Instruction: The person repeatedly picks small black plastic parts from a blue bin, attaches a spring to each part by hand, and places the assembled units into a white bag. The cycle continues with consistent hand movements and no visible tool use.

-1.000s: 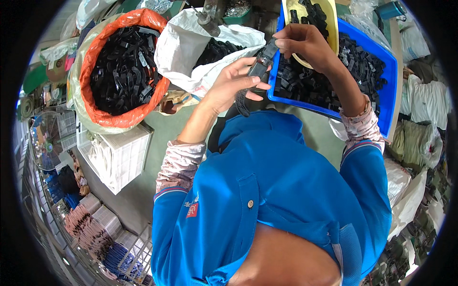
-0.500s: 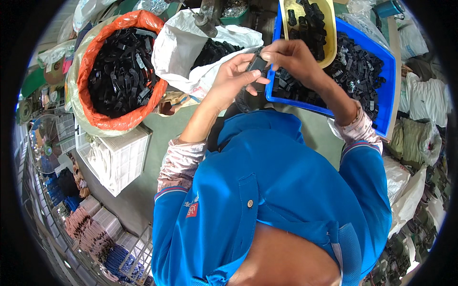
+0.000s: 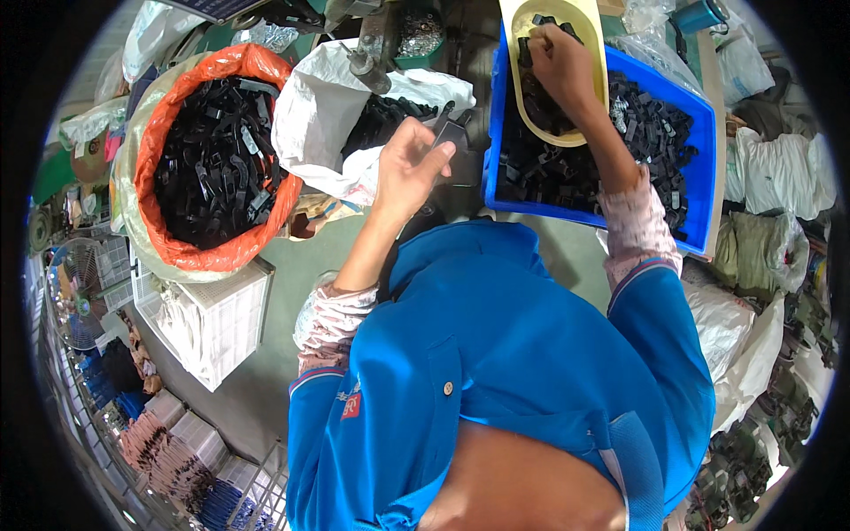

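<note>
My left hand [image 3: 412, 166] is closed on a black plastic part [image 3: 451, 133], thumb pressed on its face. Two short prongs stick up from the part's far end. Farther right, my right hand [image 3: 563, 65] reaches into the oblong yellow tray [image 3: 564, 138], fingers curled among small black parts [image 3: 537, 99]. Whether it grips one of them is hidden. The tray rests on a blue bin [image 3: 490, 177] that holds many black plastic pieces [image 3: 653, 133] and some metal springs.
At the left stands a sack with an orange rim [image 3: 164, 239], full of black parts. Next to it, a white sack [image 3: 305, 111] holds more. Between the sacks and blue bin is a metal machine head [image 3: 367, 69]. A white crate [image 3: 232, 319] sits lower left.
My right hand has left the part held in my left hand and moved up and right into the yellow tray. My left hand keeps the part, now with two prongs showing.
</note>
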`<control>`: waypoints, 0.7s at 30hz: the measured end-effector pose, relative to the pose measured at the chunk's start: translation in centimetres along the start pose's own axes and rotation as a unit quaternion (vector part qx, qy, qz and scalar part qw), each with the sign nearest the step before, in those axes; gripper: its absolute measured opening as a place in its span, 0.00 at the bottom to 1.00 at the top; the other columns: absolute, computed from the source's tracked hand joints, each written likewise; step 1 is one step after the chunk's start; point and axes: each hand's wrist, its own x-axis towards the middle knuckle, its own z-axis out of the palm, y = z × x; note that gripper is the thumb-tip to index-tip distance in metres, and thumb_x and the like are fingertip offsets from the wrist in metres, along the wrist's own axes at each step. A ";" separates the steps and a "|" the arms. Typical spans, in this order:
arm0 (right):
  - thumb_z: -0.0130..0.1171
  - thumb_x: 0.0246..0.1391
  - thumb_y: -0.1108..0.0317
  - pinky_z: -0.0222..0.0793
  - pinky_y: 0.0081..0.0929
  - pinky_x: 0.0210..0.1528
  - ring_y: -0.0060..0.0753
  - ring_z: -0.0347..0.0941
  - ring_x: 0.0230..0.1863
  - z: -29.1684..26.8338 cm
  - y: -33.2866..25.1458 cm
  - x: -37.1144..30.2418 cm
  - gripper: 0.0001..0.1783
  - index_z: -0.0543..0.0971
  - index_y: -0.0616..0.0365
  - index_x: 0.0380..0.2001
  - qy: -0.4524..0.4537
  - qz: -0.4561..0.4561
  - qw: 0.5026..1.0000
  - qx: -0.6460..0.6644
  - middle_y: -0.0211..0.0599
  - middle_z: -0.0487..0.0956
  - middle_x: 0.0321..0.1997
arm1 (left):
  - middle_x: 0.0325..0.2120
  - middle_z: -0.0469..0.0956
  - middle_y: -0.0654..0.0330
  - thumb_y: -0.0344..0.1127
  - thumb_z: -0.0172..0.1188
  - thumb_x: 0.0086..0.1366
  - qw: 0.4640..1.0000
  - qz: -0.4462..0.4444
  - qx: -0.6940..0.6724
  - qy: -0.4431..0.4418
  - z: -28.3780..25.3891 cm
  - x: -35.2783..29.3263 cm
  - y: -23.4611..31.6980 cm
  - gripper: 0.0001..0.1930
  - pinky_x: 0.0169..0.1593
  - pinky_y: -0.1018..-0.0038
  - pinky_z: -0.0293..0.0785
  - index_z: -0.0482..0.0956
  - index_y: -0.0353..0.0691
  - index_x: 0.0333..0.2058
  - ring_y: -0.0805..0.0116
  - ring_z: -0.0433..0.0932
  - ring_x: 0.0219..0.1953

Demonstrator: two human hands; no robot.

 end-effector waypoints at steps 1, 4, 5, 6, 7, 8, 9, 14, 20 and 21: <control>0.61 0.54 0.64 0.75 0.40 0.35 0.51 0.78 0.32 1.5 1.8 1.2 0.13 0.77 0.61 0.38 -0.006 -0.007 0.997 -0.074 0.49 0.80 0.28 | 0.23 0.74 0.65 0.30 0.63 0.64 1.000 -0.007 0.001 0.008 0.2 0.0 0.2 0.11 0.27 0.82 0.67 0.67 0.39 0.30 0.79 0.73 0.23; 0.61 0.50 0.62 0.72 0.52 0.39 0.63 0.76 0.37 4.2 3.1 2.4 0.15 0.75 0.59 0.37 -0.065 0.032 0.975 -0.212 0.52 0.80 0.31 | 0.25 0.74 0.64 0.32 0.63 0.65 0.999 0.012 0.024 0.024 -0.3 0.2 0.4 0.12 0.26 0.82 0.67 0.67 0.39 0.30 0.79 0.74 0.23; 0.59 0.50 0.63 0.72 0.52 0.38 0.63 0.76 0.36 4.1 3.4 2.0 0.12 0.75 0.59 0.35 -0.033 0.023 0.978 -0.205 0.52 0.80 0.30 | 0.29 0.76 0.61 0.32 0.64 0.64 1.000 0.006 0.003 0.028 -0.6 0.2 0.8 0.12 0.28 0.81 0.70 0.67 0.39 0.29 0.79 0.74 0.25; 0.57 0.49 0.65 0.73 0.52 0.37 0.64 0.77 0.35 4.0 3.4 2.1 0.10 0.75 0.59 0.33 -0.002 0.009 0.981 -0.196 0.51 0.80 0.29 | 0.31 0.77 0.60 0.31 0.64 0.64 0.999 0.020 0.008 0.035 -1.3 0.5 1.1 0.12 0.29 0.81 0.71 0.68 0.39 0.28 0.78 0.75 0.25; 0.60 0.48 0.64 0.73 0.48 0.36 0.61 0.77 0.31 2.5 2.2 2.3 0.13 0.76 0.61 0.35 0.049 -0.089 0.987 -0.125 0.51 0.80 0.27 | 0.32 0.77 0.59 0.31 0.64 0.64 0.998 0.030 0.012 0.047 -2.2 0.5 1.0 0.12 0.29 0.80 0.72 0.68 0.38 0.28 0.78 0.75 0.26; 0.60 0.53 0.64 0.73 0.31 0.33 0.37 0.78 0.29 -0.2 -1.8 2.3 0.17 0.80 0.56 0.46 -0.076 0.071 0.993 -0.057 0.46 0.81 0.31 | 0.34 0.78 0.58 0.30 0.64 0.64 0.997 0.038 0.017 0.065 -3.2 0.3 0.8 0.12 0.30 0.80 0.73 0.68 0.38 0.27 0.78 0.76 0.27; 0.60 0.56 0.66 0.71 0.21 0.33 0.21 0.75 0.29 -2.0 -3.4 1.1 0.16 0.80 0.60 0.47 -0.065 0.142 0.981 0.117 0.36 0.81 0.32 | 0.40 0.80 0.54 0.28 0.65 0.62 0.997 0.043 0.006 0.058 -4.1 0.6 0.6 0.13 0.37 0.78 0.76 0.68 0.37 0.26 0.76 0.78 0.32; 0.59 0.58 0.77 0.76 0.26 0.48 0.27 0.78 0.43 -1.4 -10.9 -1.7 0.13 0.75 0.64 0.46 -0.228 0.155 0.803 0.528 0.38 0.79 0.47 | 0.48 0.80 0.50 0.27 0.66 0.59 0.984 0.142 0.111 0.016 -7.7 2.3 0.4 0.13 0.45 0.75 0.74 0.68 0.35 0.25 0.72 0.78 0.40; 0.63 0.55 0.78 0.74 0.19 0.42 0.21 0.78 0.38 2.4 -13.1 -0.5 0.13 0.76 0.63 0.44 -0.220 0.135 0.836 0.485 0.34 0.81 0.37 | 0.48 0.80 0.48 0.28 0.67 0.58 0.969 0.173 0.175 -0.031 -10.9 4.0 1.9 0.14 0.43 0.72 0.76 0.67 0.35 0.26 0.66 0.82 0.40; 0.63 0.56 0.77 0.75 0.19 0.42 0.21 0.78 0.37 2.4 -13.8 -0.2 0.13 0.77 0.63 0.44 -0.213 0.134 0.853 0.457 0.34 0.81 0.37 | 0.48 0.80 0.45 0.26 0.66 0.60 0.966 0.187 0.172 -0.052 -11.6 4.4 1.8 0.10 0.48 0.73 0.75 0.71 0.35 0.27 0.68 0.79 0.47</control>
